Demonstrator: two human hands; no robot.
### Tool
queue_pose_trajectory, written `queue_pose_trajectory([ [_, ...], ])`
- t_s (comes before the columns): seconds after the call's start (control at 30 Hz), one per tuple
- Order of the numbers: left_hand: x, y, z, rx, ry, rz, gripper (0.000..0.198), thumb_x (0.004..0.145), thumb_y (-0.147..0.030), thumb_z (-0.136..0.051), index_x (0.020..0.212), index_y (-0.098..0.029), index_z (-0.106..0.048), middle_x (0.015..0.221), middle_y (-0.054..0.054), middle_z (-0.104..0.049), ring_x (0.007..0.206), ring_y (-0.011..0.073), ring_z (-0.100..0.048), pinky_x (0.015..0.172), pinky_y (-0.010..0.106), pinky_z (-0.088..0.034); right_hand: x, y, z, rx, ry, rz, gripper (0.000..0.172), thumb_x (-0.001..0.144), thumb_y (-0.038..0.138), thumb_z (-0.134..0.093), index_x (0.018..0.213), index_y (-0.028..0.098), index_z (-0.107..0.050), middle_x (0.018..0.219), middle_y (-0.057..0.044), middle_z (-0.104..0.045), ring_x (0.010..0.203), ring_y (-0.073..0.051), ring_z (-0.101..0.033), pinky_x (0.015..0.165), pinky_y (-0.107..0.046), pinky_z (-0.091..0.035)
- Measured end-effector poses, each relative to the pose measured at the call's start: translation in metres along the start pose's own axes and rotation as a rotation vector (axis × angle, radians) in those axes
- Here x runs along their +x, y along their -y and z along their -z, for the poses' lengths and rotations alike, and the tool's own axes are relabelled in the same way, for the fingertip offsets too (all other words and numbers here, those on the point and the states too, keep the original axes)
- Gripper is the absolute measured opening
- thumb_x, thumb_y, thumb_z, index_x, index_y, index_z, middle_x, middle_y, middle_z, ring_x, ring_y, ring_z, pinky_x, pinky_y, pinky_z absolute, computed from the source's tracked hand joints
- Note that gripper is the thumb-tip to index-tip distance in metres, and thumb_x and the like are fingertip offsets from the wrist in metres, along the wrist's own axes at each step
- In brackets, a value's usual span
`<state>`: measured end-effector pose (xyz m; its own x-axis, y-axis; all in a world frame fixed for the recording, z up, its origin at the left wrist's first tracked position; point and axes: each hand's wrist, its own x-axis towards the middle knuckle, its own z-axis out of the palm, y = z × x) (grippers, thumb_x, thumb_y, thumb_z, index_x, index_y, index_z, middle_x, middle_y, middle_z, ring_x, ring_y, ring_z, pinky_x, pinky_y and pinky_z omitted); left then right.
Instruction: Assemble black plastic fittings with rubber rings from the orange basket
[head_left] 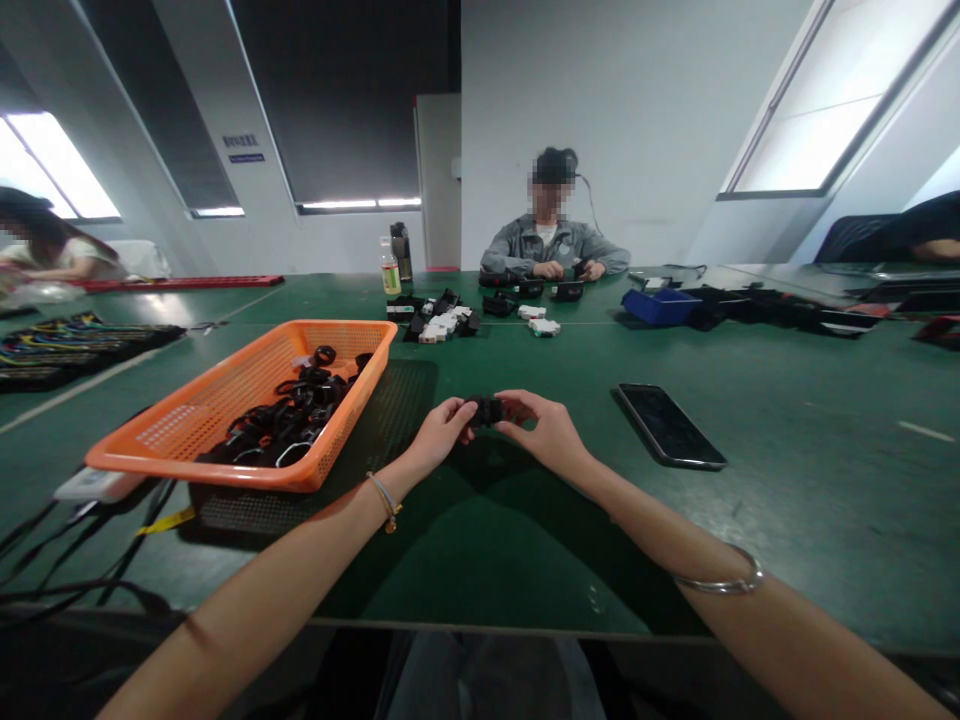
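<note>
Both my hands meet over the green table [787,460], pinching one small black part [486,410] between them. My left hand [442,432] grips its left end with closed fingers, a thin bracelet on that wrist. My right hand [544,430] grips its right end, fingers curled, a silver bangle further up the forearm. To the left stands an orange plastic basket [187,430] with several black ring-shaped parts [289,415] heaped in its near right corner.
A dark smartphone [670,425] lies face up to the right of my hands. Across the table a seated person [555,245] handles black and white parts [442,320], with a blue tray [660,305] nearby. Two bottles [395,262] stand far centre. Cables [67,560] trail at the near left edge.
</note>
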<state>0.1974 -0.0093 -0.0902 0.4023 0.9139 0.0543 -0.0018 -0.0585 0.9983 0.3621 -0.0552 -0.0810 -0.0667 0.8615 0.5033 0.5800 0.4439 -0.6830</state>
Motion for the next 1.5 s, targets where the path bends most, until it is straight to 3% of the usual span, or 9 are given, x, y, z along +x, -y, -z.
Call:
queue_pose_trajectory([
  [0.63,0.0006,0.0005,-0.0002,0.009,0.005,-0.001,0.027,0.074,-0.042,-0.057,0.074,-0.016,-0.05,0.051,-0.005,-0.05,0.047,0.0076,-0.049,0.05,0.02,-0.039,0.0002,0.0016,0.0004,-0.027,0.036,-0.014,0.02,0.072,0.023,-0.06,0.092,0.017,-0.062,0.079,-0.004,-0.068,0.07,-0.016,-0.062,0.067,-0.031,-0.051],
  [1.5,-0.0027,-0.004,-0.0016,0.027,0.043,-0.037,0.026,0.073,-0.036,-0.055,0.086,-0.015,-0.049,0.056,-0.007,-0.049,0.048,0.0062,-0.047,0.049,0.02,-0.037,0.0005,0.0015,-0.0008,-0.018,0.037,-0.035,0.021,0.072,0.021,-0.057,0.093,0.017,-0.058,0.081,-0.004,-0.066,0.073,-0.016,-0.06,0.07,-0.031,-0.049],
])
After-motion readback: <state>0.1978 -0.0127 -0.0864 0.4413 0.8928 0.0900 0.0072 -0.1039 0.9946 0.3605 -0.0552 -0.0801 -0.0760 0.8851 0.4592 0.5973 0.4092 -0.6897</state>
